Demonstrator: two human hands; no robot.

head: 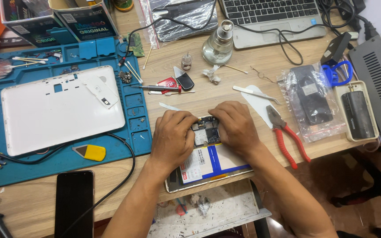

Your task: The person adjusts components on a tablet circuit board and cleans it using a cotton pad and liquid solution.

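Observation:
An opened tablet [208, 163] lies face down at the table's front edge, showing its white and blue battery and a dark circuit board [207, 131]. My left hand [171, 136] rests curled on the board's left side, fingertips pressing at its top edge. My right hand [237, 127] covers the board's right side, fingers bent down onto it. Both hands touch the tablet; whether a small part sits between the fingertips is hidden.
The white tablet back cover [58, 110] lies on a blue work mat [67, 163]. Red-handled pliers [287, 136], metal tweezers [256, 94], a screwdriver [155, 88], a glass alcohol lamp [219, 44], a laptop [270, 17], a black phone [74, 202] and a yellow pry tool [91, 152] surround the work.

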